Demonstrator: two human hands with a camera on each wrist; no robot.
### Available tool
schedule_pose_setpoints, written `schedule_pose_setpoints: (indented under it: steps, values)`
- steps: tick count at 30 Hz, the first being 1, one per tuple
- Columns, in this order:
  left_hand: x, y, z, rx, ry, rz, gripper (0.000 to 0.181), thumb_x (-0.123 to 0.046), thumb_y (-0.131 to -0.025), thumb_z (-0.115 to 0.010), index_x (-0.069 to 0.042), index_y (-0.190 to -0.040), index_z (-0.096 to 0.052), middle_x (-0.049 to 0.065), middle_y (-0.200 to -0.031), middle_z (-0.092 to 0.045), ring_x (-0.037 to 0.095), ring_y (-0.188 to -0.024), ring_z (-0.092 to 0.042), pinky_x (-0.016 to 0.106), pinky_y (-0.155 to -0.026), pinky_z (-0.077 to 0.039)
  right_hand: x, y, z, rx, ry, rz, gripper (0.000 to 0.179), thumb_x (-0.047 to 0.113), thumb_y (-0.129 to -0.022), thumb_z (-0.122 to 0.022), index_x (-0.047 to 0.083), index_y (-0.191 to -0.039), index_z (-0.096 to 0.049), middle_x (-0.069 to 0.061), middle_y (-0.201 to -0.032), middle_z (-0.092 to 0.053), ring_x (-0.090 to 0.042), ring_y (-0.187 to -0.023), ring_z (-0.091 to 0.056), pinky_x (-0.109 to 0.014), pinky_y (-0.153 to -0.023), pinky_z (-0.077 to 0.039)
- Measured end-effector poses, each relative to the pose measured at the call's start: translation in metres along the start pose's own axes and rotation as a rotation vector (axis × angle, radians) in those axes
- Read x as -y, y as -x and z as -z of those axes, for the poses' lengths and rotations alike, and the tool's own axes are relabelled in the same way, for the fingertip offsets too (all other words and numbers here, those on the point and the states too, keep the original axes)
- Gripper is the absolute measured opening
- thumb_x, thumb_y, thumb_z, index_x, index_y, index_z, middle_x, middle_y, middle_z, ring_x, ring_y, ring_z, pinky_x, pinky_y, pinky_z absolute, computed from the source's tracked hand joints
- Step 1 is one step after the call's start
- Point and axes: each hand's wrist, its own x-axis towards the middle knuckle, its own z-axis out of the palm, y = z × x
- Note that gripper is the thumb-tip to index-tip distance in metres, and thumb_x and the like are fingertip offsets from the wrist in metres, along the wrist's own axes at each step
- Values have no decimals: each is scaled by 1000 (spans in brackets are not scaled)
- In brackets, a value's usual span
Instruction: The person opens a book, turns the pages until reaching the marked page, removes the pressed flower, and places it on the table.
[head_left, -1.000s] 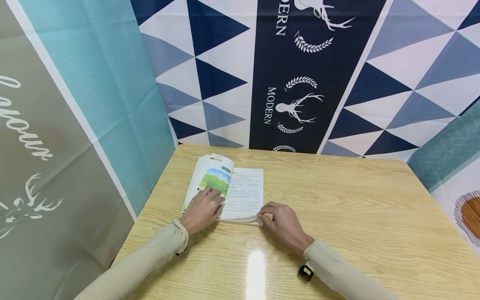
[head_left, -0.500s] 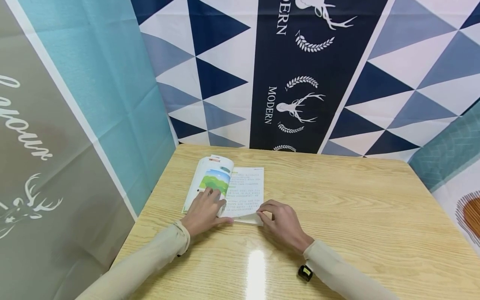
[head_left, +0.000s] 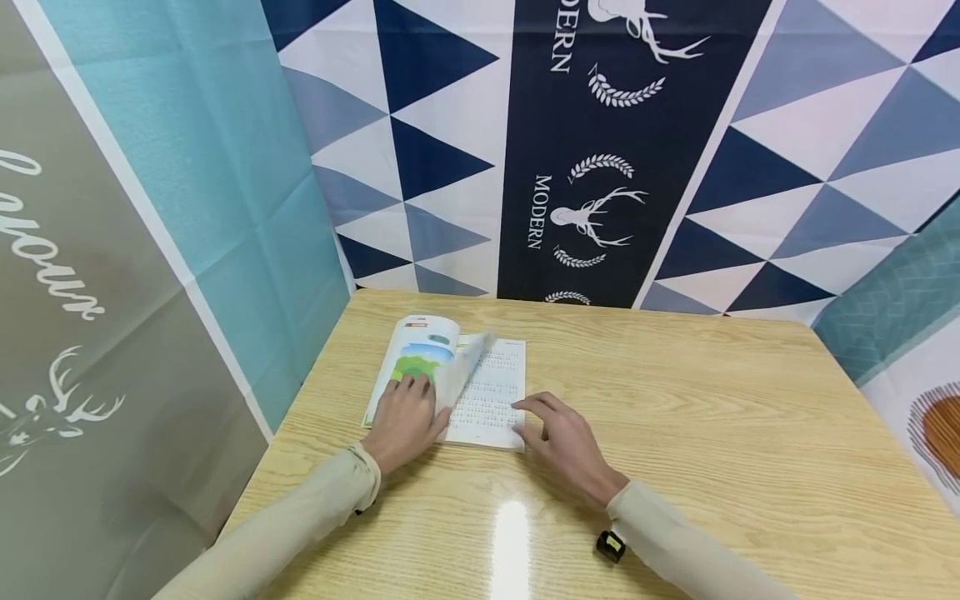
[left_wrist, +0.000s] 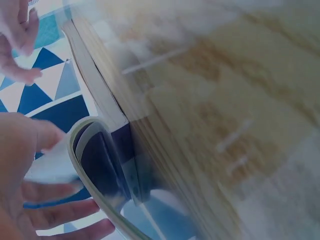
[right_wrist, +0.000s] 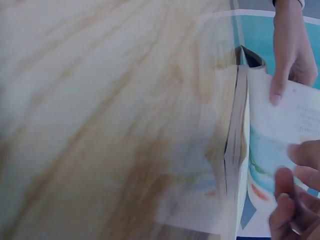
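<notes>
An open book lies on the wooden table, a green-and-blue picture on its left page and lines of print on its right. One leaf stands half turned above the middle of the book. My left hand rests on the left page with its fingers extended, the thumb beside the foot of that leaf. In the left wrist view the pages bend up beside my left hand. By the lower right corner of the book, my right hand has thumb and fingers apart, holding nothing.
The wooden table reaches far to the right of the book. Patterned cloth hangs behind it, and another cloth closes off the left side. A small black device sits at the right wrist.
My right hand pinched the page's lower right corner earlier and has let it go. The leaf has swung up and leftward. My left thumb stretched out, then drew in toward the leaf.
</notes>
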Motion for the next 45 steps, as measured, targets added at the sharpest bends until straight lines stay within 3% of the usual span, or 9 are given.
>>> schedule_pose_setpoints:
  steps: [5,11,15,18,23,27,34,40,45]
  values:
    - [4,1,3,-28,45,63,62,-22,-86,-62,1,-140,-41,16,-105,-66,29,-87,-62,40,-68,-49,0,4,-5,139,53,-33,36,31,-86,-71,19,-119,-66,8,-120,-58,0,-68,-52,-25,-65,-47]
    - [8,3,6,-29,69,62,69,-6,-84,-63,-7,-146,-33,23,-130,-49,34,-99,-59,42,-69,-50,0,5,-6,188,137,22,33,30,-83,-74,17,-113,-70,4,-118,-60,0,-68,-53,-23,-65,-48]
    - [12,1,6,-29,12,18,51,-5,-87,-59,-12,-137,-49,25,-144,-33,41,-125,-40,51,-90,-43,0,5,-7,187,172,47,21,28,-85,-72,16,-103,-73,4,-110,-63,-4,-74,-59,-26,-66,-50]
    - [14,0,5,-46,-29,-26,36,-7,-84,-63,-14,-119,-64,20,-142,-40,40,-134,-29,53,-100,-32,0,5,-8,155,197,92,12,24,-88,-69,17,-95,-75,7,-101,-65,-7,-82,-63,-28,-69,-52]
    - [12,1,3,-42,-5,-74,27,-1,-77,-68,-12,-102,-72,9,-116,-63,31,-115,-51,47,-95,-39,-1,3,-8,99,230,181,7,18,-89,-68,16,-90,-74,9,-93,-65,-5,-78,-63,-26,-64,-52]
    - [9,1,4,9,56,-105,30,4,-76,-67,-10,-103,-72,7,-111,-65,25,-102,-56,37,-85,-48,0,3,-8,74,231,188,5,17,-88,-69,15,-88,-73,9,-91,-63,-3,-72,-60,-23,-58,-49]
    - [4,-2,2,41,93,-145,13,-22,-82,-68,-12,-90,-72,6,-102,-61,25,-94,-52,36,-73,-47,-1,2,-8,43,212,168,7,20,-88,-69,15,-86,-74,10,-89,-63,-2,-70,-59,-23,-56,-48]
    - [-1,-1,-1,138,33,-119,61,-72,-80,-53,-15,-93,-69,5,-97,-52,27,-88,-45,39,-68,-44,1,0,-7,23,180,116,5,21,-84,-74,17,-81,-75,11,-86,-66,-2,-68,-58,-21,-56,-46]
    - [-2,0,-3,138,26,-109,65,-79,-72,-54,-17,-88,-69,3,-95,-51,27,-89,-44,40,-68,-42,4,-1,-5,41,86,8,7,23,-84,-74,17,-82,-75,13,-87,-66,1,-61,-52,-21,-55,-43]
